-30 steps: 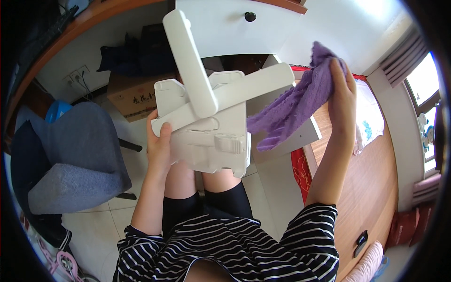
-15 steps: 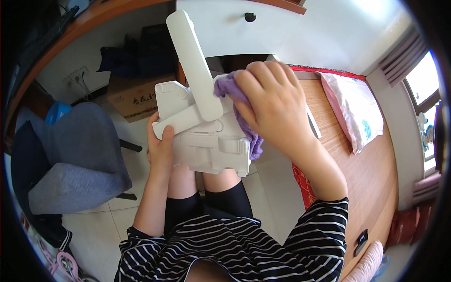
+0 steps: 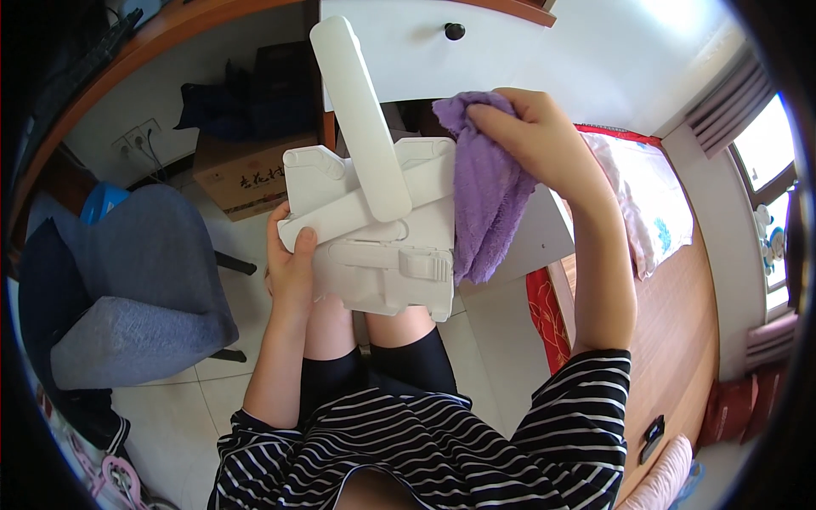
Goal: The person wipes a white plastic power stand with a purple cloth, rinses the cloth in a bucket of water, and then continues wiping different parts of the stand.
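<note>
A white plastic bracket point(image 3: 365, 280) with a flat moulded base lies tilted above my lap. One long bar crosses its face, and a second long arm point(image 3: 350, 102) sticks up and away from me. My left hand point(image 3: 291, 255) grips its left edge, thumb on the end of the crossing bar, fingers behind. To the right, my right hand point(image 3: 544, 140) pinches the top of a purple cloth point(image 3: 491, 208). The cloth hangs loosely along the bracket's right edge; whether it touches there I cannot tell.
A white drawer front point(image 3: 391, 55) with a dark knob stands ahead. On the left are a grey-blue chair point(image 3: 144, 280) and a cardboard box point(image 3: 242, 174) under the desk. At right lies a wooden bed surface point(image 3: 671, 340) with a pillow point(image 3: 650, 212) and a small dark object point(image 3: 653, 435).
My right hand has moved right and away from the bracket's face, and the bunched purple cloth now hangs spread out. The bracket has shifted very slightly; my left hand keeps its grip.
</note>
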